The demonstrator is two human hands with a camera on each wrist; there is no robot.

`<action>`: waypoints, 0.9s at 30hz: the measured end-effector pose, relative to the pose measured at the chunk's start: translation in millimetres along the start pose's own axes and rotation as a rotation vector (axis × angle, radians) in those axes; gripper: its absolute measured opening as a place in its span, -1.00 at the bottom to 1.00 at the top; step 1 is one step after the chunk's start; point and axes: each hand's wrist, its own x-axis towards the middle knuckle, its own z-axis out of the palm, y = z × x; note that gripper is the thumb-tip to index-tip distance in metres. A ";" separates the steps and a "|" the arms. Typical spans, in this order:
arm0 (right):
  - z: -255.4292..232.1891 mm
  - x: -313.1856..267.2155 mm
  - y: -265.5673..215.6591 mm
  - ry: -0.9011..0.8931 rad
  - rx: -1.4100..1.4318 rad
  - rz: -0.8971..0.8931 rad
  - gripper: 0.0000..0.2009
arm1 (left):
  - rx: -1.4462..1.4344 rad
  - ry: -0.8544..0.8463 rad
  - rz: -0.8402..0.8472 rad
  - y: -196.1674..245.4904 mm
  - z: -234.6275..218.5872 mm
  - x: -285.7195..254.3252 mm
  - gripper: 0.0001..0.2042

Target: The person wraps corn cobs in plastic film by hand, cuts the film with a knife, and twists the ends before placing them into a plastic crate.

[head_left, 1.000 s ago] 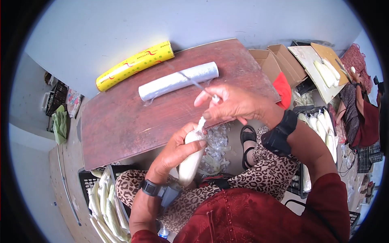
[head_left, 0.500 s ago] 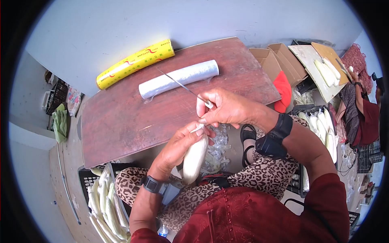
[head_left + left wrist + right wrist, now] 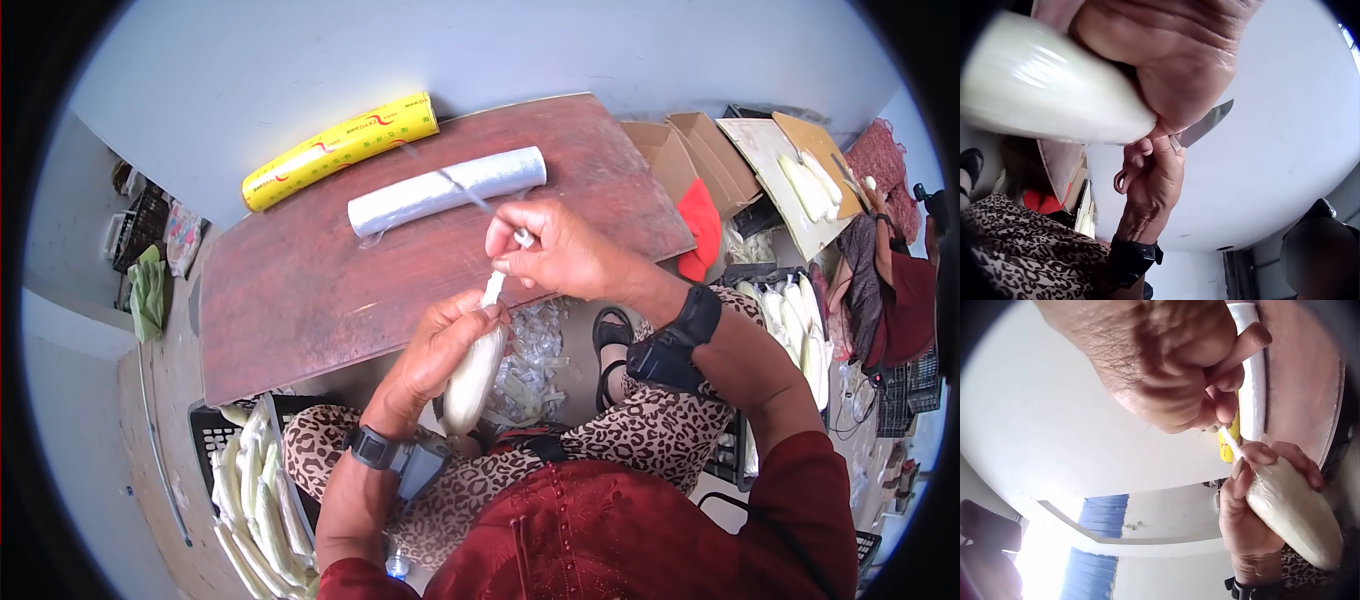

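A pale, long vegetable point(image 3: 473, 385), tightly wrapped in clear film, hangs over the lap, its thick end down. My left hand point(image 3: 435, 345) grips it near the top, thumb across the front. From there a twisted film end point(image 3: 1232, 442) stretches up to my right hand point(image 3: 565, 250), whose thumb and finger pinch its tip. The same right hand holds a knife by its white handle point(image 3: 523, 238); the blade point(image 3: 1210, 123) points away over the table. In the right wrist view the left fingers wrap round the vegetable's narrow end.
On the reddish table point(image 3: 290, 300) lie a white film roll point(image 3: 450, 190) and a yellow roll point(image 3: 340, 150). Crates of pale vegetables point(image 3: 262, 490) flank the knees. Film scraps point(image 3: 535, 360) lie below the table edge. A cardboard box point(image 3: 690, 150) and another person point(image 3: 905, 300) are at right.
The right hand came down to the vegetable's top, then rose again, drawing the twisted film end upward. The knife moved with it. The left hand keeps its hold on the vegetable.
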 end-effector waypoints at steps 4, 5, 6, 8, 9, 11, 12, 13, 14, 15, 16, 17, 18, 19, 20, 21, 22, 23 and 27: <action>-9.2 -1.4 -0.6 0.011 0.182 0.298 -0.65 | 0.118 0.090 0.043 -7.3 -2.8 -1.1 -0.77; -6.9 -2.6 -1.3 -0.015 0.193 0.338 -0.63 | 0.175 0.099 0.061 -9.2 -3.1 -0.8 -0.78; -2.1 -5.6 -2.2 -0.041 0.203 0.379 -0.61 | 0.232 0.107 0.080 -11.2 -3.1 -0.2 -0.79; 6.8 -10.7 -4.1 -0.084 0.191 0.450 -0.59 | 0.339 0.123 0.127 -12.9 -1.3 0.2 -0.79; 10.5 -11.2 -3.1 -0.103 0.140 0.449 -0.60 | 0.387 0.131 0.156 -13.3 0.5 0.8 -0.79; 17.6 -10.5 5.0 -0.137 0.038 0.447 -0.62 | 0.463 0.131 0.186 -13.5 3.7 1.5 -0.78; 22.7 -8.4 6.9 -0.102 0.040 0.356 -0.71 | 0.488 0.125 0.188 -13.1 5.1 1.4 -0.77; 20.8 -9.4 6.2 -0.098 0.027 0.375 -0.75 | 0.513 0.120 0.190 -12.6 5.9 1.2 -0.75; 17.2 -10.8 3.5 -0.094 0.013 0.394 -0.79 | 0.497 0.106 0.183 -11.8 5.9 1.3 -0.75; 15.6 -11.8 -2.0 -0.092 -0.001 0.412 -0.83 | 0.480 0.093 0.177 -10.8 5.3 1.7 -0.75; 15.7 -12.5 -4.0 -0.087 -0.014 0.393 -0.85 | 0.463 0.080 0.170 -10.4 4.6 1.7 -0.75; 16.0 -13.6 -5.3 -0.082 -0.026 0.373 -0.86 | 0.404 0.054 0.149 -10.9 3.9 1.5 -0.75; 16.4 -14.4 -5.6 -0.075 -0.039 0.354 -0.88 | 0.345 0.027 0.127 -11.9 3.2 1.8 -0.74; 17.1 -15.1 -5.2 -0.066 -0.039 0.340 -0.88 | 0.287 -0.001 0.105 -12.7 2.7 1.9 -0.73; 18.1 -15.6 -4.7 -0.056 -0.040 0.326 -0.88 | 0.244 -0.010 0.060 -12.7 2.0 1.4 -0.72; 18.7 -15.9 -4.3 -0.047 -0.041 0.311 -0.88 | 0.202 -0.020 0.015 -12.1 0.8 0.9 -0.71; 18.8 -15.7 -2.5 -0.039 -0.036 0.293 -0.87 | 0.159 -0.028 -0.028 -11.3 -0.3 0.5 -0.69; 18.8 -15.2 0.7 -0.033 -0.032 0.275 -0.87 | 0.102 -0.041 -0.055 -10.0 -1.2 -0.1 -0.68; 17.5 -14.6 -2.3 -0.069 -0.015 0.244 -0.88 | -0.115 -0.081 -0.112 -11.3 -5.8 1.7 -0.62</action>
